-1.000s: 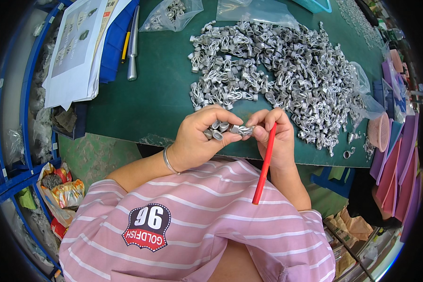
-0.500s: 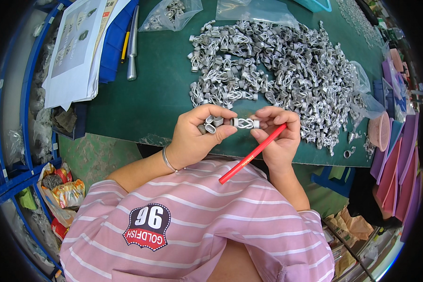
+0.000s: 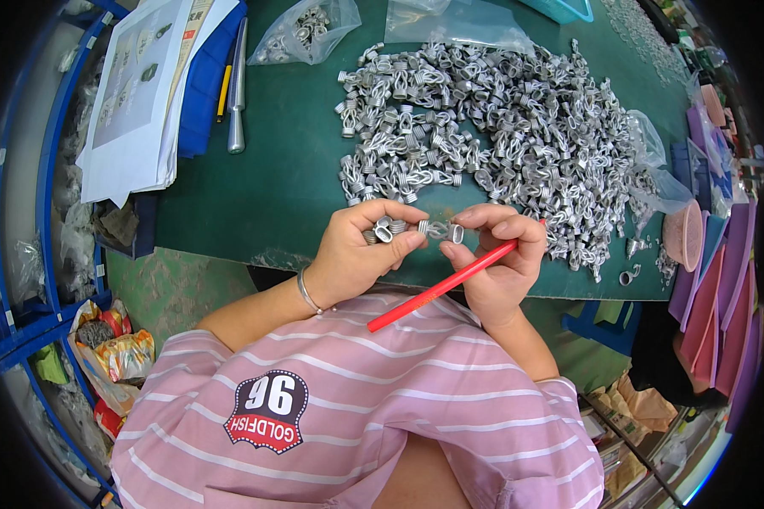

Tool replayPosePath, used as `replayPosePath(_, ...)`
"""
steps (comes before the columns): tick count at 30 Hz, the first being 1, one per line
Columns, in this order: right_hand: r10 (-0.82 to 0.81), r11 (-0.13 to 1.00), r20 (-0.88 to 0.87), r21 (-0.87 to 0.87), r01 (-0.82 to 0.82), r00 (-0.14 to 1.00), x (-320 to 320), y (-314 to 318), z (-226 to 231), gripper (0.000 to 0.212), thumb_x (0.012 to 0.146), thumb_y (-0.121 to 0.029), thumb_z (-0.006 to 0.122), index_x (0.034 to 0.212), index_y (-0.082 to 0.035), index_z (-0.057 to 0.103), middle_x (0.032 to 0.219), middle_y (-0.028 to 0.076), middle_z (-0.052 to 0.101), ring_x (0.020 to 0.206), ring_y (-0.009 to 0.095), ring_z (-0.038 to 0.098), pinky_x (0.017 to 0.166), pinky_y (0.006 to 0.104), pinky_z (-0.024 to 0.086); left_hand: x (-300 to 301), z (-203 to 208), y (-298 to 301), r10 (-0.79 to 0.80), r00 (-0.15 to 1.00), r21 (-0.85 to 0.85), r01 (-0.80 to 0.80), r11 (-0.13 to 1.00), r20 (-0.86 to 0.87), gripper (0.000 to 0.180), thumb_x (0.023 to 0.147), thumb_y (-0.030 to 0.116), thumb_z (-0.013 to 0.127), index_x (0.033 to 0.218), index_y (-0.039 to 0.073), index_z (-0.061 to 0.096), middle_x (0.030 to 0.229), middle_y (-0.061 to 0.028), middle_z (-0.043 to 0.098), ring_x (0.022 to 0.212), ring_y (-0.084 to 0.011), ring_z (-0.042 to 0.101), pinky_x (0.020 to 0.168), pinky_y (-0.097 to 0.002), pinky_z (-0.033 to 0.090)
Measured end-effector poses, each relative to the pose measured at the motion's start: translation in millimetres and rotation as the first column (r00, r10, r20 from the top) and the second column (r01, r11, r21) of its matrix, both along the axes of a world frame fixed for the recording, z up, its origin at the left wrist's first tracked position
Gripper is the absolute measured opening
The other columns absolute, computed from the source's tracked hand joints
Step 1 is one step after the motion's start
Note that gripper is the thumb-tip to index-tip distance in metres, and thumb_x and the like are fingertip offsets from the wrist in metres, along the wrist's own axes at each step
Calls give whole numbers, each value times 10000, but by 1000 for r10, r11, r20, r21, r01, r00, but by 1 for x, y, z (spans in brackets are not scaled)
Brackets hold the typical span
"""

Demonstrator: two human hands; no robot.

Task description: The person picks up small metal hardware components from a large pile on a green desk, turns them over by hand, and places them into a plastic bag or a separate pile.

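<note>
A small silver metal link [image 3: 437,229] with ribbed ends and a twisted open middle is held between my two hands above the table's near edge. My left hand [image 3: 345,257] pinches one end between thumb and forefinger. More of these metal pieces [image 3: 384,229] sit tucked in its curled fingers. At the other end, the thumb and fingers of my right hand [image 3: 507,270] grip the link, whose oval opening shows there. That hand also keeps a red pen-like stick [image 3: 437,290] slanting down to the left. Just beyond lies a large heap of similar metal links [image 3: 560,144].
On the green table [image 3: 255,195] are clear bags [image 3: 306,32] of parts, a metal rod [image 3: 238,93], a yellow pen [image 3: 224,92] and papers [image 3: 132,102] over a blue tray. Pink and purple bins [image 3: 726,297] stand right. Blue shelving [image 3: 47,170] is at left.
The link has been turned between my fingers, so its oval end opening now shows. The red stick's lower end has shifted slightly left.
</note>
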State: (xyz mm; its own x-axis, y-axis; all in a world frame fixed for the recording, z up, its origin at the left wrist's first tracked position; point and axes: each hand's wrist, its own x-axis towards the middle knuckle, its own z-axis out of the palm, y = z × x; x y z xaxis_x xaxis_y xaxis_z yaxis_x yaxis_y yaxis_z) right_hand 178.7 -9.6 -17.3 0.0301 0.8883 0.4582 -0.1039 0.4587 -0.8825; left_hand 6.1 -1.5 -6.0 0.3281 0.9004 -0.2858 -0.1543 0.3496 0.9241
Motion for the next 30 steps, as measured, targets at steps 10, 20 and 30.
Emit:
replayPosePath(10,30,979,238,189,-77,971,-1,11,10,282,678,41,699,778,-50,452,828,154,626,737,259,607,644,320,467,-6,-1,8,138,865,-468,121,875,482,221,868,117,540,1053,-4,540,833,-109,605,639,-147,603,437,-217,453)
replayPosePath(20,-119,983,716,182,-19,688,3,58,-7,232,618,71,627,742,-47,470,696,96,539,666,311,509,612,380,406,-96,-15,-20,-45,754,-229,255,939,655,195,827,77,581,988,-21,530,727,-133,524,481,-146,494,335,-225,385)
replayPosePath(30,129,977,411,-208,-45,903,11,33,-4,263,683,67,664,800,-28,449,796,64,534,715,163,562,601,283,458,-107,-72,-61,-139,975,-610,218,762,175,308,781,72,634,1050,-47,544,938,-197,614,781,-237,641,587,-313,552)
